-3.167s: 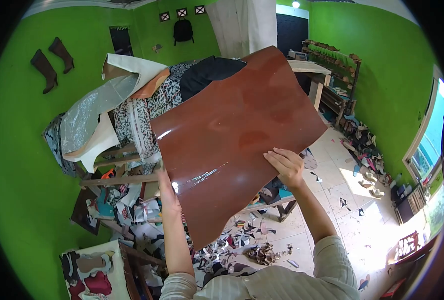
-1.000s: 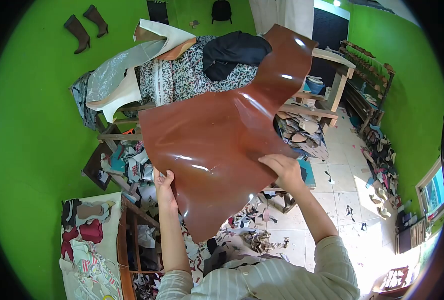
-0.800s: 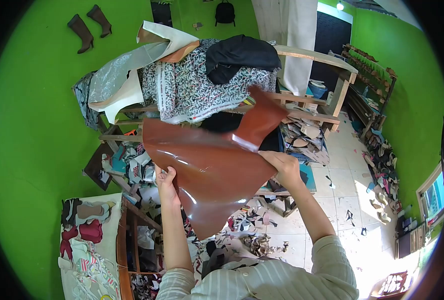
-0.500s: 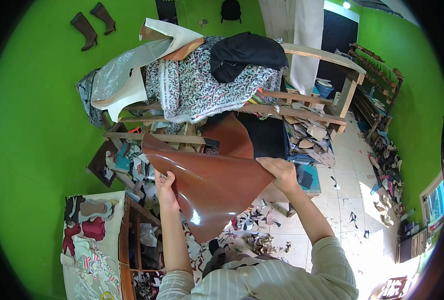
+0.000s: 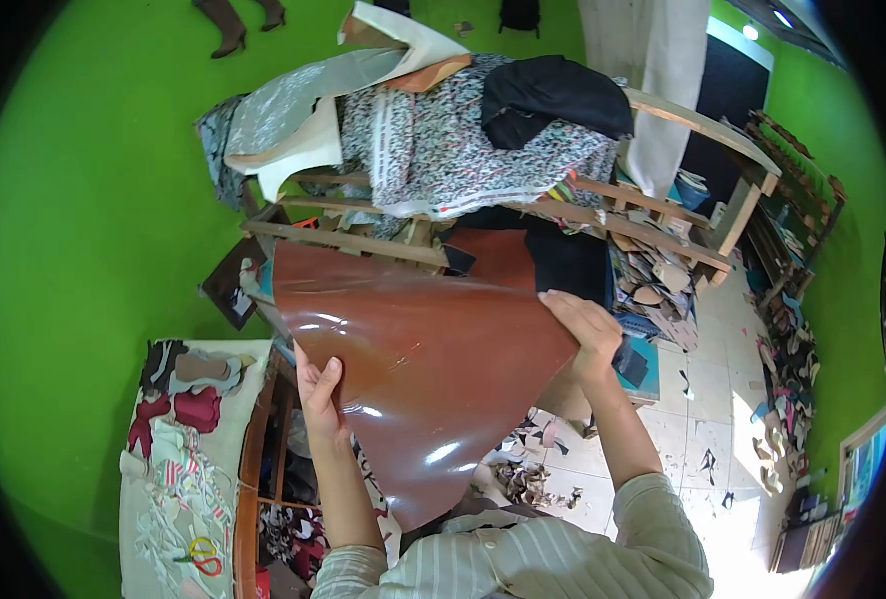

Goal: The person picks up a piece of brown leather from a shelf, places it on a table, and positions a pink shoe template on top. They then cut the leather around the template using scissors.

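Observation:
A large, glossy brown leather sheet [image 5: 443, 359] is stretched out between my hands, its lower corner hanging toward my shirt. My left hand [image 5: 320, 394] grips the left edge, thumb on the shiny face and the other fingers mostly hidden behind. At the upper right edge, my right hand [image 5: 585, 334] is closed over the sheet, fingers pointing left. Light glares off the surface, and a few small marks show near its middle. Beyond the top edge, another part of brown leather [image 5: 498, 252] shows under the wooden rack.
A wooden rack [image 5: 363, 245] ahead carries patterned fabric [image 5: 423, 130], a black cloth [image 5: 548, 100] and white-and-grey sheets [image 5: 303, 100]. At lower left, a table [image 5: 143, 529] holds scraps and scissors [image 5: 201, 557]. Cut pieces [image 5: 652, 275] pile at right; scraps litter the tiled floor [image 5: 697, 439].
The leather sheet has opened out wider and flatter, and its lower corner sits closer to my body. My left hand is slightly lower. The view has shifted left and downward.

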Tool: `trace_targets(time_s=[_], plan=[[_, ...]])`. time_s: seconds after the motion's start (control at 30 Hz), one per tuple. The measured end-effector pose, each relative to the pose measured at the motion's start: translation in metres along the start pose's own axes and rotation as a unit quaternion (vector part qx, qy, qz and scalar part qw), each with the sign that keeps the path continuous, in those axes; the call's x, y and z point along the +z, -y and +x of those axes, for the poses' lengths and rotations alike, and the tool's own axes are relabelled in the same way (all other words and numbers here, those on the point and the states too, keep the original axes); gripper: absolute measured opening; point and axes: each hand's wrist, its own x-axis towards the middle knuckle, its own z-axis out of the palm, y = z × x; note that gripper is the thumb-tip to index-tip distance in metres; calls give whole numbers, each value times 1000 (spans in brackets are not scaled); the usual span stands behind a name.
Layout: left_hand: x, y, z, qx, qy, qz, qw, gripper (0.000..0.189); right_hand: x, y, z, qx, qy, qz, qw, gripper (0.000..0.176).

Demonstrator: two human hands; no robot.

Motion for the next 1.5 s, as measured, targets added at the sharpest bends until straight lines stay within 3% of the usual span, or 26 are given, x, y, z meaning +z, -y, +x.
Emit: trace_targets(time_s=[0.4,0.57,0.63,0.7,0.93,1.0,1.23,1.33,1.43,1.5], plan=[[-41,-17,-22,6,-95,13,995,64,46,55,35,-9,-91,79,993,19],[-66,-60,-40,38,-142,44,988,65,62,99,51,-56,-111,117,985,19],[-84,-82,-52,16,-111,49,993,66,67,124,63,-64,-128,119,982,20],[-95,-104,-63,6,-136,65,989,68,78,149,74,-66,-153,119,979,21],[-139,-201,-92,29,-155,57,986,71,130,263,137,-174,-250,190,933,18],[-147,-235,-97,61,-189,55,978,71,141,297,150,-249,-273,123,921,24],[-192,-356,-147,179,-266,138,937,70,161,456,198,-245,-337,301,858,17],[-213,-402,-176,235,-292,159,913,69,182,524,220,-254,-421,402,772,16],[-244,-438,-215,304,-331,170,877,70,187,592,218,-271,-396,418,772,21],[-257,-457,-244,332,-382,200,839,72,208,635,219,-273,-395,465,744,20]])
